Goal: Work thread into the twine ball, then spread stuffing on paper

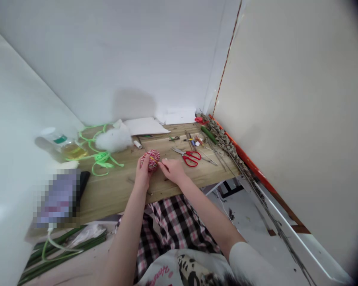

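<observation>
My left hand (pixel 142 174) is wrapped around a round ball of mottled red, pink and white yarn (pixel 152 158), held just above the wooden table. A small yellow streak crosses the ball's face; what it is I cannot make out. At the ball's right side, my right hand (pixel 172 170) has its fingers pinched together close to the yarn. Whatever lies between those fingers is too small to tell. Right of my right hand lies a pair of scissors with red handles (pixel 191 157), blades pointing left.
White fluffy stuffing (pixel 115 138) and bright green cord (pixel 103 159) lie at the left, near a bottle of yellow liquid (pixel 70 149). White paper (pixel 146 126) rests at the back. Dried stems (pixel 226 143) line the right edge of the wooden table (pixel 113 194).
</observation>
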`<control>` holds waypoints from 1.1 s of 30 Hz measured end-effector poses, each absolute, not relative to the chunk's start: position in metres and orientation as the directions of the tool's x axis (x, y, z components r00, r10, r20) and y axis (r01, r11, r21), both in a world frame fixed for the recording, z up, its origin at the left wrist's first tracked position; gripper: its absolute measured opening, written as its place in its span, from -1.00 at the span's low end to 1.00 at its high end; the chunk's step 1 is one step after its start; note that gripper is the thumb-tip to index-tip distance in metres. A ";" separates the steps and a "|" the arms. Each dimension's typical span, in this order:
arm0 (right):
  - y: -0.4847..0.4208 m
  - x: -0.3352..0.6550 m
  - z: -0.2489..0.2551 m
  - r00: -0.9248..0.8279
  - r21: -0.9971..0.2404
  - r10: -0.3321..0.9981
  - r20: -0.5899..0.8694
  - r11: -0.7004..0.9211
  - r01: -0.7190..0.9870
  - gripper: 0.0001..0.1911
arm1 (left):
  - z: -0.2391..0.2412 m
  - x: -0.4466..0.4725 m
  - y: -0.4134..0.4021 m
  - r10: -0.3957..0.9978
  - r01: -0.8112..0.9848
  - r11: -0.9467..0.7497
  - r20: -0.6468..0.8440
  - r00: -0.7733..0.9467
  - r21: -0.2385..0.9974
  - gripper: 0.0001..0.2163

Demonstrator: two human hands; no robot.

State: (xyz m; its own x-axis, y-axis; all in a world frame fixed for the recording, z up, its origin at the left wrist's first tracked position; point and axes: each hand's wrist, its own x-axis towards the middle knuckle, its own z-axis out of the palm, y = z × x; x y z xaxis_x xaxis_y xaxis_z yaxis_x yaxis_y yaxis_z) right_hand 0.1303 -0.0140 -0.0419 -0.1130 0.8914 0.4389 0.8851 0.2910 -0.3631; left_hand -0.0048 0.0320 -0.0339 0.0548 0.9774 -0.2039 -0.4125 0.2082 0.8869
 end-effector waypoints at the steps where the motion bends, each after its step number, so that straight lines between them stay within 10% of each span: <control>1: -0.014 0.130 -0.042 -0.112 -0.364 0.892 0.437 0.289 0.886 -0.60 | -0.034 -0.005 0.032 0.978 -0.418 0.209 -0.201 0.062 0.884 -0.56; 33: -0.016 0.130 -0.039 -0.165 -0.367 0.934 0.316 0.281 0.887 -0.68 | -0.042 -0.010 0.033 0.963 -0.358 0.257 -0.205 0.178 0.898 -0.46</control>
State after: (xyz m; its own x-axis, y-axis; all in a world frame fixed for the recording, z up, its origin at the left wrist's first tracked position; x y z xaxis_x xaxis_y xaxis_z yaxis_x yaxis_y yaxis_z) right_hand 0.1297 -0.0155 -0.0394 -0.1647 0.9342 0.3164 0.8868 0.2806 -0.3671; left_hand -0.0097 0.0334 -0.0420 0.1776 0.9626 -0.2047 -0.3584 0.2570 0.8975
